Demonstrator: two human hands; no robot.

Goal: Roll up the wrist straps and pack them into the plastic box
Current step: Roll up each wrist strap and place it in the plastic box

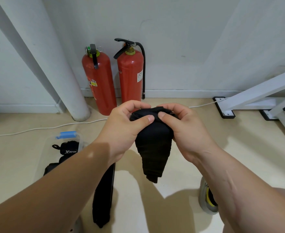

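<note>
Beige floor (239,148), fire extinguishers (130,73) at wall (188,39); left hand (124,125), right hand (187,130) both grip black wrist strap (152,148); plastic box (68,135) lower left.

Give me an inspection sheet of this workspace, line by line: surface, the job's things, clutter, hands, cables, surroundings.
Surface: beige floor.
Job's things: black wrist strap held up, rolled at the top, tail hanging; plastic box on the floor, rolled strap inside; flat strap lying beside the box.
Clutter: grey and yellow object, partly hidden.
Grippers: left hand and right hand both pinch the roll.
Cables: white cable along the floor.
Surroundings: two red fire extinguishers, white pipe, white frame.
</note>
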